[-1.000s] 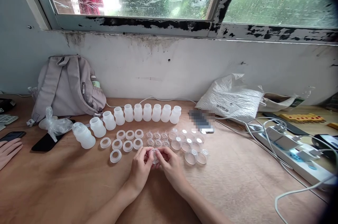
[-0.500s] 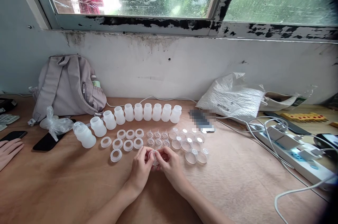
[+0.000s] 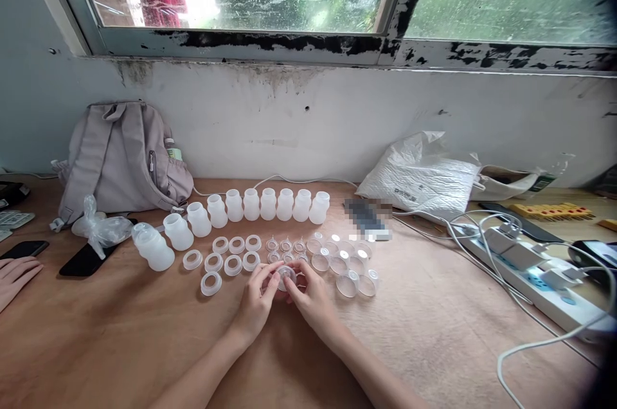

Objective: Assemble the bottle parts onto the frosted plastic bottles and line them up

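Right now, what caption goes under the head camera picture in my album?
Left hand and right hand hold a small clear round piece, near pale rings and frosted bottles.

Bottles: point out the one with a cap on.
The leftmost bottle, at the row's near end: a translucent cap covers its top, while the other bottles show open necks.

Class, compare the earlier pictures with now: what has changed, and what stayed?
The left hand and right hand have moved slightly forward with the clear piece, whose round face now shows more. They now partly hide the front small parts. Nothing was let go. Bottles and rings stayed put.
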`<act>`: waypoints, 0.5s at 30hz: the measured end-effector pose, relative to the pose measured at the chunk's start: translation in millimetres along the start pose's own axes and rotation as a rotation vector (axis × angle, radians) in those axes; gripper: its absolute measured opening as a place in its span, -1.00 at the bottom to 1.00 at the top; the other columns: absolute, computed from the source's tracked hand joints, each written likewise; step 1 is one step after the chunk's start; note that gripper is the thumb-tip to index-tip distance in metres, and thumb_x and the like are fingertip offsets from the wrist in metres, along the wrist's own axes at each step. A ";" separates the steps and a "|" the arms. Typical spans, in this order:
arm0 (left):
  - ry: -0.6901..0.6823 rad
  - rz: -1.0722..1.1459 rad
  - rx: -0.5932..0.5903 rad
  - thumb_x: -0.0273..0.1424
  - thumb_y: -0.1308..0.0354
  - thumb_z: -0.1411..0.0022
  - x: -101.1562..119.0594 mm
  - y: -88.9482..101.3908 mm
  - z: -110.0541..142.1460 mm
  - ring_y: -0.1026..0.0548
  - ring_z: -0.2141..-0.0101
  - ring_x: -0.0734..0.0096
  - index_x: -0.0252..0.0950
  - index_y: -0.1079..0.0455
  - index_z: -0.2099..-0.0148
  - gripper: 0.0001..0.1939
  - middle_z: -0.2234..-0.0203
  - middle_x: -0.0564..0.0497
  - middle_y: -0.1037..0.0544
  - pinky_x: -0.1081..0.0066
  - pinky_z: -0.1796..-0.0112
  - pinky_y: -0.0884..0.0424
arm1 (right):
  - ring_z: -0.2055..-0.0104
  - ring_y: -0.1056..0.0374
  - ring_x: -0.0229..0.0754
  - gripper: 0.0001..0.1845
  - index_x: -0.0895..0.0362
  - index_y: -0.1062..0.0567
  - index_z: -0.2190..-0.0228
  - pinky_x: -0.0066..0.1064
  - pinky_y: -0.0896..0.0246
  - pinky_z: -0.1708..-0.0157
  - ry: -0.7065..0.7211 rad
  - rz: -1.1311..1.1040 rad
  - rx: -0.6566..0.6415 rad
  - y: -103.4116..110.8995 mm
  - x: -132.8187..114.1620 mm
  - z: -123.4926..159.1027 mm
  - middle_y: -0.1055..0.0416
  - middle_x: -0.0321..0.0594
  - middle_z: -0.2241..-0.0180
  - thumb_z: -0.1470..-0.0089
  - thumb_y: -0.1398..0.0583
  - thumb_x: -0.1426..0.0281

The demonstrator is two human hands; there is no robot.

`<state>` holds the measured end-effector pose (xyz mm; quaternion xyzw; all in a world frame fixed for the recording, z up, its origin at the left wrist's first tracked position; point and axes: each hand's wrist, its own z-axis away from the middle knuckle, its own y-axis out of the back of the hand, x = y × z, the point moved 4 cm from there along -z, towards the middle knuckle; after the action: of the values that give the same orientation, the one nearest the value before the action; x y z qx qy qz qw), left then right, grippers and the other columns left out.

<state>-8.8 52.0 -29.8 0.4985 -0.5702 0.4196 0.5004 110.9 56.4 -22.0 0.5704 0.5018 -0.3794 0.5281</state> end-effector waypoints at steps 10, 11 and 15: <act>-0.106 -0.104 -0.009 -0.31 0.04 -0.20 0.2 -1.5 8.9 -0.40 0.34 0.42 -0.24 -0.34 0.05 -0.70 0.35 -0.01 -0.27 0.42 0.35 -0.46 | 0.55 -0.13 -0.34 -0.92 0.11 -0.22 0.53 -0.53 -0.09 0.60 0.014 0.002 0.025 0.5 3.4 -2.1 -0.19 -0.37 0.56 0.09 -0.08 0.47; -0.129 -0.143 -0.005 -0.32 0.04 -0.21 0.0 -1.3 9.8 -0.39 0.37 0.44 -0.23 -0.34 0.04 -0.70 0.36 -0.01 -0.27 0.44 0.37 -0.45 | 0.55 -0.11 -0.34 -0.91 0.11 -0.20 0.54 -0.53 -0.07 0.59 0.019 0.002 0.032 0.8 1.8 -1.8 -0.17 -0.39 0.57 0.10 -0.07 0.49; -0.215 -0.265 -0.008 -0.35 0.04 -0.20 0.1 -2.2 13.0 -0.35 0.44 0.48 -0.23 -0.35 0.04 -0.70 0.40 -0.01 -0.27 0.49 0.42 -0.41 | 0.58 -0.02 -0.36 -0.87 0.11 -0.14 0.58 -0.54 0.02 0.61 0.021 0.010 0.069 2.3 -0.1 -1.2 -0.09 -0.43 0.62 0.15 -0.04 0.52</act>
<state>-8.6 39.0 -31.7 0.6093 -0.5512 0.2922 0.4894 113.0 57.6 -21.2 0.5947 0.4910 -0.3878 0.5048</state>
